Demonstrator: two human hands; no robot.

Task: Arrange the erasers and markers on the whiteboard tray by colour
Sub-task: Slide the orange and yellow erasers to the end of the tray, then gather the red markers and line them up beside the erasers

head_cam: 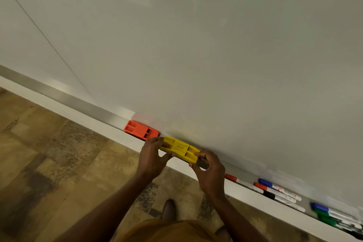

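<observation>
Now both hands are on the yellow eraser (179,149) at the tray (125,140); left hand (152,155) pinches its ten o'clock end, right hand (210,171) its four o'clock end; red eraser (141,130) sits just beside; likely light, stiff plastic, so end grips suit it.

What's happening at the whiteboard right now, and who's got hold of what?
A person is holding the yellow eraser with both hands at the whiteboard tray: the left hand grips its left end, the right hand its right end. The red eraser sits on the tray just to the left of it, untouched. Farther right along the tray lie loose markers: red, blue, black and green ones, mixed and not yet sorted by colour.
</observation>
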